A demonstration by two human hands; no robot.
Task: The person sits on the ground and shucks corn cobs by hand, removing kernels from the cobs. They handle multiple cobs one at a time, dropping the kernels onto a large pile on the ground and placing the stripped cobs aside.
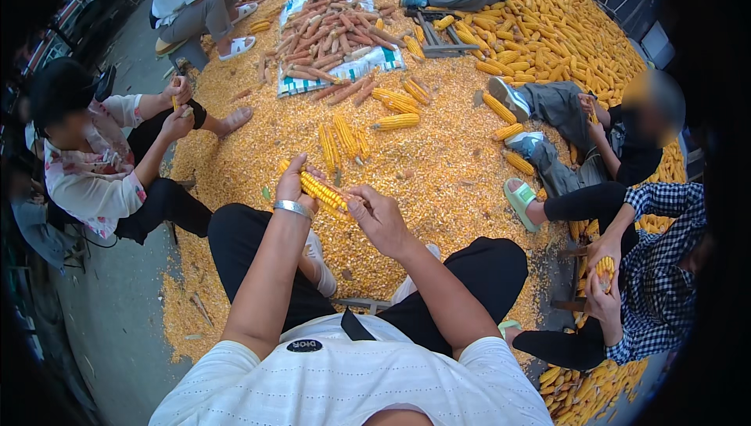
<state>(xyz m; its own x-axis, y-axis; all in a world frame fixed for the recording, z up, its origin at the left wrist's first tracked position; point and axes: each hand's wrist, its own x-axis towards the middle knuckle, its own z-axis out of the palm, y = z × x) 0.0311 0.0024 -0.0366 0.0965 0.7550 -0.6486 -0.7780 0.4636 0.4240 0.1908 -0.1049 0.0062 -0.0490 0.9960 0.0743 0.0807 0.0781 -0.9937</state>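
Above a wide layer of loose yellow maize kernels [375, 267], my left hand [293, 182] grips a yellow ear of maize [321, 192]. A silver bracelet [293, 209] circles my left wrist. My right hand [378, 220] holds the other end of the ear, where a bare reddish stretch shows beside its fingers. Just beyond my hands, several partly shelled ears [346, 135] lie on the kernels. Farther ahead are more yellow ears [396, 121].
Reddish stripped cobs [334, 33] are heaped on a white and green woven sack [375, 63]. Unshelled ears [563, 33] form a large pile at right. Several people sit around, one in a checked shirt [657, 285] holding an ear. A low wooden stool [440, 41] stands ahead.
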